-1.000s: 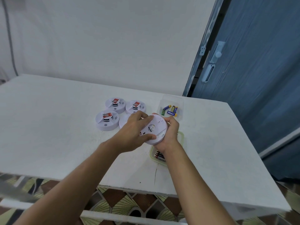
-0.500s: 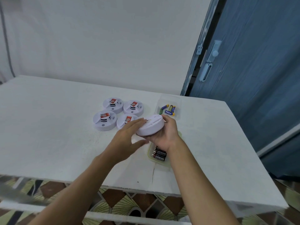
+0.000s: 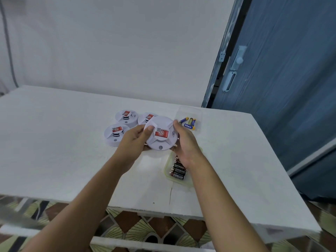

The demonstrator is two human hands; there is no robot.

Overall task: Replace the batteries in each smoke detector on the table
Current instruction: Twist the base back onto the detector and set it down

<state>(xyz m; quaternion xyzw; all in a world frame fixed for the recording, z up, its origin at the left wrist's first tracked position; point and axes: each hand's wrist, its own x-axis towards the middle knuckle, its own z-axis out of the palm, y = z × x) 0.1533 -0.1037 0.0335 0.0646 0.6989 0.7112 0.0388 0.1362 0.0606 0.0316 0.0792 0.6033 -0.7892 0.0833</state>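
Observation:
I hold a round white smoke detector [image 3: 161, 135] above the table, its front with the red label facing me. My left hand [image 3: 135, 138] grips its left edge, thumb on top. My right hand [image 3: 185, 142] grips its right edge. Three more white detectors lie on the table behind: one at the left [image 3: 113, 134], one at the back [image 3: 126, 116], one partly hidden behind the held one [image 3: 146, 118]. A clear tray [image 3: 198, 113] at the back right holds a few blue and yellow batteries [image 3: 189, 122]. A greenish tray [image 3: 188, 181] under my right wrist holds several black batteries [image 3: 178, 170].
The white table [image 3: 54, 142] ends close to me at its front edge, with patterned floor tiles below. A white wall stands behind the table and a blue door [image 3: 291, 79] with a latch is at the right.
The detector was turned over in my hands: its back faced me a second ago, now its labelled front does. My left hand moved from its top to its left edge.

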